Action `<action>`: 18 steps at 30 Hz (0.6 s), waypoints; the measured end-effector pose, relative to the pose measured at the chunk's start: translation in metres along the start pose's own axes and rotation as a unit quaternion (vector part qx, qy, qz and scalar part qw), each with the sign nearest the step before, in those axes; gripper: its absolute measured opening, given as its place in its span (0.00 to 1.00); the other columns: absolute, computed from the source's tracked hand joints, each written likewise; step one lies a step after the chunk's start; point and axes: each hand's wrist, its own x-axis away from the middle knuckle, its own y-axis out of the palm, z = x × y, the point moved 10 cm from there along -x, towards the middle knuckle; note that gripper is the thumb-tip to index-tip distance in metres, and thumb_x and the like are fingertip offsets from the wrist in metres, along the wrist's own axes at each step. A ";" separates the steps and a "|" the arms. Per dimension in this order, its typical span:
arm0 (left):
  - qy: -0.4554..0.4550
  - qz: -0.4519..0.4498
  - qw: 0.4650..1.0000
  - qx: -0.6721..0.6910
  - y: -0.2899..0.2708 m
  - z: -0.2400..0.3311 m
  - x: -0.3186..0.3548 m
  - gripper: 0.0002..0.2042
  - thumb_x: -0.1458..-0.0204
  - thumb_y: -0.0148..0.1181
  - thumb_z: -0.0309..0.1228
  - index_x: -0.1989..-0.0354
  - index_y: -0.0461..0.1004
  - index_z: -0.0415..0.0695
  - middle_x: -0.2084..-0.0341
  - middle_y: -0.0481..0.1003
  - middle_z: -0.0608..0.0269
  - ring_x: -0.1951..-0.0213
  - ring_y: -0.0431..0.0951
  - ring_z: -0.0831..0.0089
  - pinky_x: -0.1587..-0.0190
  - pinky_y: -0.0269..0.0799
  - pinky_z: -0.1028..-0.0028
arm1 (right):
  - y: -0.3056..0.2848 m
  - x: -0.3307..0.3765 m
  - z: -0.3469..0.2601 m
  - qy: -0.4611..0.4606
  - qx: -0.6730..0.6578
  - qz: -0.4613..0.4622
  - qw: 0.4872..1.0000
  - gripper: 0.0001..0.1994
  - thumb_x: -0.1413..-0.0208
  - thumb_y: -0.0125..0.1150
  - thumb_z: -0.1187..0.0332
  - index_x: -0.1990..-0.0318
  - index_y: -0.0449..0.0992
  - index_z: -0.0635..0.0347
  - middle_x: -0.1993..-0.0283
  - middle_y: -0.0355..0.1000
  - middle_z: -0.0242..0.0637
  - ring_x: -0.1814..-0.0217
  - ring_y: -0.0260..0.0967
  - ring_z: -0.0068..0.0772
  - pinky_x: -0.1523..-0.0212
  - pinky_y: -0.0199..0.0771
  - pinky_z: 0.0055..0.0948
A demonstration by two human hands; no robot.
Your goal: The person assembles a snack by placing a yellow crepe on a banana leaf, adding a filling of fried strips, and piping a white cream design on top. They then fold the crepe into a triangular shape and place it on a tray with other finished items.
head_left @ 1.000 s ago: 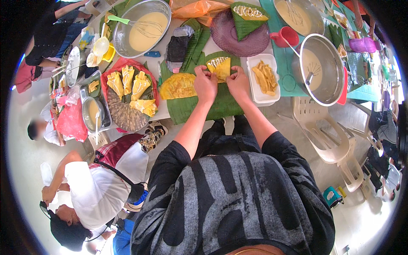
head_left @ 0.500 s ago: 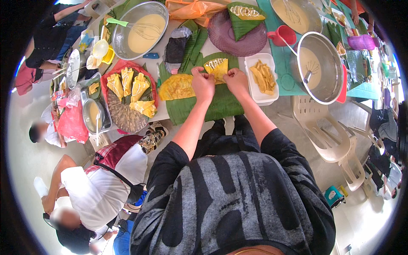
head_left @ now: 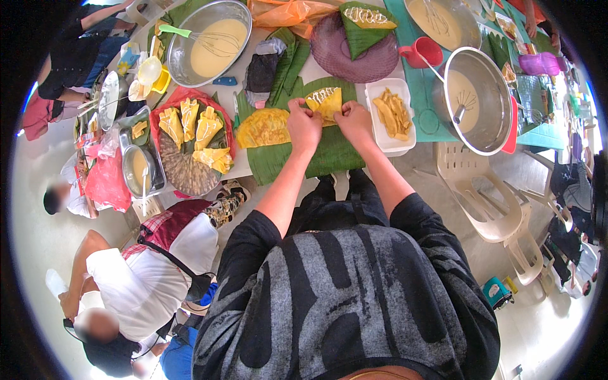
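A yellow folded crepe (head_left: 325, 100) with white drizzle lies between my hands over a green banana leaf (head_left: 278, 168). My left hand (head_left: 304, 128) pinches its left side, and my right hand (head_left: 353, 122) pinches the right side. Just left of my left hand, a larger yellow crepe (head_left: 262, 128), folded over, rests on the leaf. A white foam tray (head_left: 396, 148) holding yellow-brown strips (head_left: 391, 116) stands right of my right hand. My fingertips cover part of the crepe's lower edge.
Left stands a round plate (head_left: 180, 168) with drizzled folded crepes. Batter bowls with whisks, one at the far left (head_left: 174, 65) and one at right (head_left: 503, 120), flank the leaf. Behind are a purple plate (head_left: 326, 57) and a red mug (head_left: 421, 54). A person in white (head_left: 136, 278) sits at left.
Both hands keep their pinch on the drizzled crepe, which has shifted very slightly to the right. The seated person at left has moved a little.
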 end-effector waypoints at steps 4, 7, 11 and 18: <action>0.090 0.060 0.991 -0.082 -0.022 0.020 0.005 0.20 0.60 0.65 0.27 0.59 0.66 0.37 0.80 0.73 0.56 0.76 0.75 0.63 0.72 0.69 0.69 | -0.030 0.023 -0.036 -0.091 0.030 0.039 0.995 0.17 0.57 0.63 0.68 0.59 0.71 0.65 0.55 0.65 0.50 0.51 0.62 0.50 0.51 0.63 0.40; 0.016 0.026 0.999 -0.028 -0.026 -0.009 0.002 0.18 0.59 0.63 0.26 0.59 0.67 0.36 0.76 0.72 0.54 0.74 0.74 0.59 0.70 0.69 0.65 | -0.034 0.043 -0.059 -0.192 0.030 0.044 0.980 0.18 0.56 0.61 0.71 0.55 0.70 0.65 0.52 0.62 0.49 0.50 0.59 0.50 0.50 0.63 0.40; -0.004 0.024 1.000 -0.002 -0.041 -0.022 0.013 0.13 0.55 0.62 0.29 0.64 0.71 0.36 0.79 0.74 0.57 0.76 0.75 0.67 0.72 0.70 0.71 | -0.015 0.065 -0.076 -0.288 0.097 0.045 0.952 0.19 0.55 0.60 0.70 0.52 0.69 0.63 0.51 0.61 0.47 0.48 0.59 0.50 0.49 0.63 0.41; -0.045 -0.034 0.996 -0.073 -0.039 -0.037 0.064 0.16 0.56 0.62 0.29 0.60 0.69 0.34 0.71 0.73 0.51 0.72 0.75 0.59 0.67 0.71 0.66 | 0.014 0.081 -0.068 -0.321 0.114 0.004 0.940 0.22 0.54 0.60 0.67 0.49 0.68 0.61 0.49 0.60 0.47 0.46 0.57 0.50 0.46 0.61 0.42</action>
